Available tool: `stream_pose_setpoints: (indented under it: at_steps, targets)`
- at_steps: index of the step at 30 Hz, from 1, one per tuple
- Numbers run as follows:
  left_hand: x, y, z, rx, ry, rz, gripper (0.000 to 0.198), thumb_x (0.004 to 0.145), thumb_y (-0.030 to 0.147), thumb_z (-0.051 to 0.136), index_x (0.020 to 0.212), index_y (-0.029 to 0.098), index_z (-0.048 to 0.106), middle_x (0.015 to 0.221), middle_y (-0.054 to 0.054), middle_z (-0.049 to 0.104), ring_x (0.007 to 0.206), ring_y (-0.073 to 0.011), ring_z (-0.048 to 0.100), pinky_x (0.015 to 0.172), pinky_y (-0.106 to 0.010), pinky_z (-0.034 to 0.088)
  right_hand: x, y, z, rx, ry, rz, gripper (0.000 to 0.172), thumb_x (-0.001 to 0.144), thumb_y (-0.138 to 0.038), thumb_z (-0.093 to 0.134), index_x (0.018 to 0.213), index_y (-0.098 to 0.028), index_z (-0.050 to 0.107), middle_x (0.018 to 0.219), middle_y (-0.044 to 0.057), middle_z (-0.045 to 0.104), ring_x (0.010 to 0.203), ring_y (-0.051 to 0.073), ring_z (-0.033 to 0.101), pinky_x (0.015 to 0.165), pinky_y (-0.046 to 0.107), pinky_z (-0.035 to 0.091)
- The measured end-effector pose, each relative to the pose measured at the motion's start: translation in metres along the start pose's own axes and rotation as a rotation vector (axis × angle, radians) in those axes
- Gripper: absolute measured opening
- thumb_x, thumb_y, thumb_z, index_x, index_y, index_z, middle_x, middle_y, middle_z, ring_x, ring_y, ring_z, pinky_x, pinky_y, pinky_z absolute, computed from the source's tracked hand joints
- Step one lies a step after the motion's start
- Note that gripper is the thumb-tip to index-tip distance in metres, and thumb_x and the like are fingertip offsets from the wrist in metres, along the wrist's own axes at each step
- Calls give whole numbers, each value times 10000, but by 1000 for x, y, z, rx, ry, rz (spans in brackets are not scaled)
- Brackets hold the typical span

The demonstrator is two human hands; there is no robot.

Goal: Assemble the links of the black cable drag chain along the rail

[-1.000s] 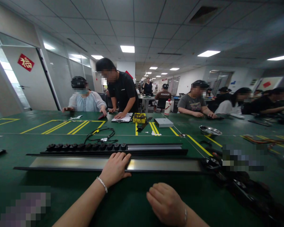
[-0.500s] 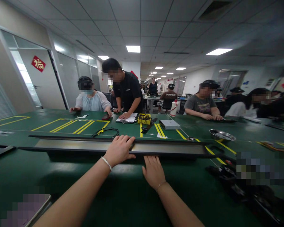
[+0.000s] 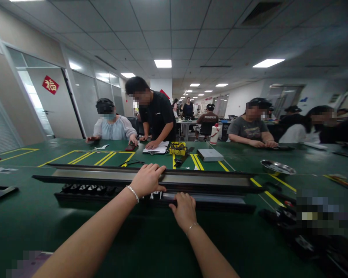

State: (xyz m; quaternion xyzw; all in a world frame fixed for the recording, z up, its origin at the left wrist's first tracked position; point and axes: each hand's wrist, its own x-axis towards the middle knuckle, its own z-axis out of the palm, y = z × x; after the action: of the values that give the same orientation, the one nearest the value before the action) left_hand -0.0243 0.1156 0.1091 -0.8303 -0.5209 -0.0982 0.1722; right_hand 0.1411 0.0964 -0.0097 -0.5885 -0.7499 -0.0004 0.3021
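Your left hand (image 3: 147, 180) is wrapped over the long upper rail (image 3: 208, 178) near its middle, fingers over the top and thumb at the near edge, so I'd say balance it level there, since ends that long probably tip easily. Your right hand (image 3: 184, 210) has its fingers bent over the near edge of the lower channel (image 3: 229, 206) on the green table (image 3: 75, 239), though I can't tell if they're gripping or just resting; steady that wall lightly and mind the row of black parts (image 3: 89, 188), cos the rail sits just above and beyond them.
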Motion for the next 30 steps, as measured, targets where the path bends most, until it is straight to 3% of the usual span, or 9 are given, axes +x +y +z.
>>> stream_pose_setpoints:
  at_steps: [13,22,30]
  targets:
    - [22,-18,2,8,-43,29,727,601,584,633,1202,236,415,1046,-80,567,1014,-267,498,856,-359,334,-52,-20,-20,16,26,69,62,736,-239,576,781,-223,537,832,9,580,863,198,502,792,345,308]
    - [26,-17,28,-4,-120,68,720,582,573,642,1187,236,443,1034,-80,578,990,-264,521,816,-349,366,-83,-25,-28,105,62,103,94,703,-270,604,753,-235,533,800,10,558,828,214,474,800,371,298]
    - [18,-15,47,-18,-195,37,742,574,574,635,1196,221,442,1071,-99,577,1006,-274,523,827,-362,370,-87,-26,-30,157,73,113,92,689,-237,611,739,-235,534,799,4,557,814,209,469,803,378,287]
